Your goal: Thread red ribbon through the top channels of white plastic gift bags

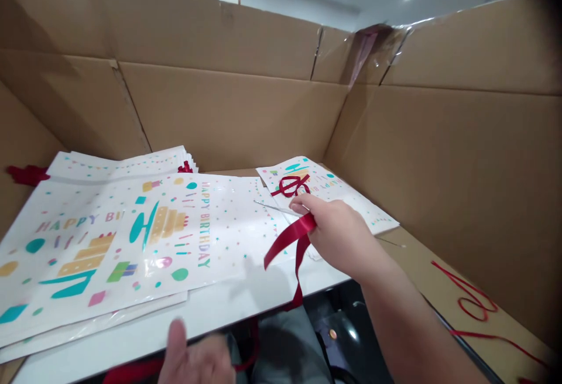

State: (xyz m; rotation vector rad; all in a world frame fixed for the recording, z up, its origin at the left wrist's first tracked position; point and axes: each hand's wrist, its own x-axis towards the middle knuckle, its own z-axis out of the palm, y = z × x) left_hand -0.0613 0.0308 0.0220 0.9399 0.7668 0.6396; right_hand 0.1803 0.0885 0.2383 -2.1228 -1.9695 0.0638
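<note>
The ribbon (287,237) is deep red, flat and satiny, with a soft sheen where it turns to the light. It hangs from the right hand (302,214) in two tails over the front edge of the desk (246,299): one broad and slightly curved, its tip cut slantwise, the other narrower, twisting as it drops past the edge. The right hand's grip is pressed together, pinching the ribbon along with a thin, silvery tool (274,207) whose slender point reaches out to the left; its handle is hidden in the hand.

The left hand (197,352) is low in front of the desk, blurred, its thumb standing apart from the fingers. More red material shows beside it, but whether that grip pinches anything, I cannot tell.

On the left lies an overlapping pile of white sheets (228,232), smooth and glossy, printed with cakes, balloons, gifts and HAPPY BIRTHDAY in yellow, teal and pink. A smaller pile (351,202) lies beyond the right hand, carrying a looped red bow (293,185).

Creased, matte cardboard walls (228,115) stand behind and to the sides, with shiny tape along the upper edges. Thin red cord (483,336) lies in curls at the right.
</note>
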